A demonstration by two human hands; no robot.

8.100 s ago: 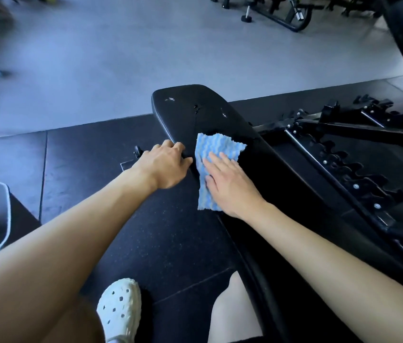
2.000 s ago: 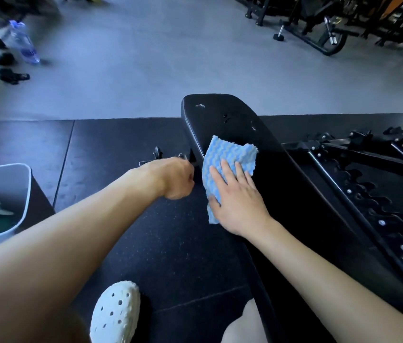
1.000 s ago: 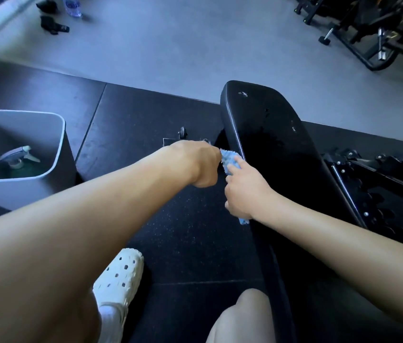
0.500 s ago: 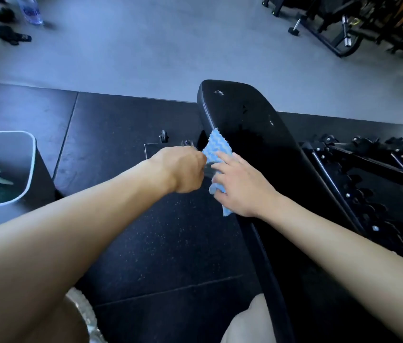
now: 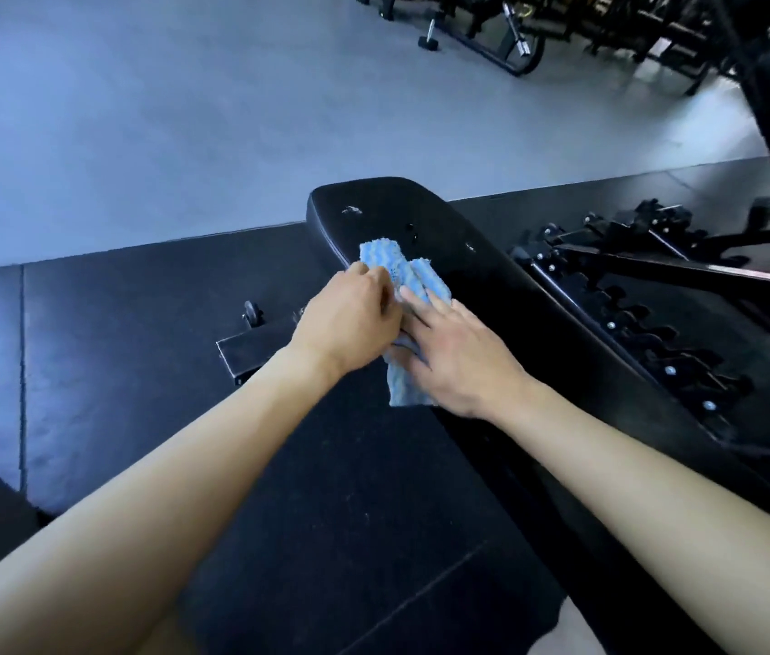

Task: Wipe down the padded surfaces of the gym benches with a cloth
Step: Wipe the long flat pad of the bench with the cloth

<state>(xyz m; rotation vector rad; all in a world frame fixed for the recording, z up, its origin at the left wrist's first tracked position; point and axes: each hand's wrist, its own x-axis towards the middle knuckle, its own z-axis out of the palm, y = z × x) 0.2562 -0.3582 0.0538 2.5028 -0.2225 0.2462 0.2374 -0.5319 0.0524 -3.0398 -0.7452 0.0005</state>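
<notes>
Wiping looks unfinished: left hand (image 5: 350, 323) pinches the blue striped cloth (image 5: 416, 276), flat right hand (image 5: 458, 356) presses it onto the black padded bench (image 5: 477, 267).

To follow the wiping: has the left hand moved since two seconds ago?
Yes: the left hand went right, from beside the bench pad onto the cloth.

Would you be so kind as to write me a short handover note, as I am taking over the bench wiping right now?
Left hand: pinches the cloth at its left edge.
Right hand: flat on the cloth, fingers straight, pressing it to the bench pad.
Cloth: partly folded on the pad's left edge, near end hanging over the side.
Done: cannot tell how much is wiped.
Left: likely the far end, where pale marks show, then the rest of the pad.
</notes>
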